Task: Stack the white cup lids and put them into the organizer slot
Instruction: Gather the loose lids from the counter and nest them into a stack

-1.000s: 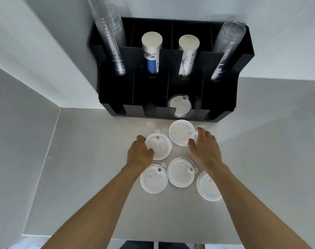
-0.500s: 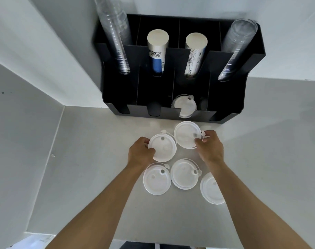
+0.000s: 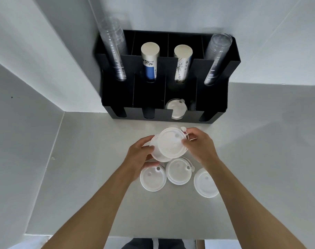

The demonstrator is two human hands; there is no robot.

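A: Your right hand (image 3: pixel 198 146) pinches the top lid (image 3: pixel 172 142) by its rim; your left hand (image 3: pixel 141 155) grips the lower lid (image 3: pixel 157 155), overlapping just beneath.

B: They look light, thin, probably slippery. Hold the rims, not the centres.

A: The slot (image 3: pixel 176 109) lies ahead of both grips.

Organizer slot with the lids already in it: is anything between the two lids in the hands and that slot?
Nothing visible does. The two round white plastic lids, held by the left hand and right hand, sit just in front of the black organizer; only bare counter lies before the slot with its white lids.
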